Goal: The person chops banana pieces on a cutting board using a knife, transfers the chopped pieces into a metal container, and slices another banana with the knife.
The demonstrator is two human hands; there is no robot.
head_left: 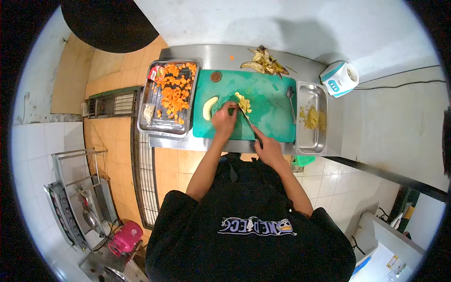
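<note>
My right hand [269, 148] is wrapped round the black handle of a knife [245, 115], whose blade slants up and left over the green cutting board [277, 124]. Beside the blade's far end, my left hand [224, 121] has its fingers curled together on the board; what they pinch, if anything, is hidden. Cut pale yellow banana pieces [243, 102] lie in a small heap just beyond the blade. A whole peeled banana [209, 108] rests to the left of my left hand. Near the board's far left corner sits a small round brown thing [216, 76].
On the left, a metal tray [142, 120] holds orange carrot pieces [176, 94] and small packets. Banana peels [265, 62] lie behind the board. A spoon [290, 97] is at its right edge, beside a steel pan [311, 145] with yellow pieces. A white-and-blue appliance [339, 79] stands back right.
</note>
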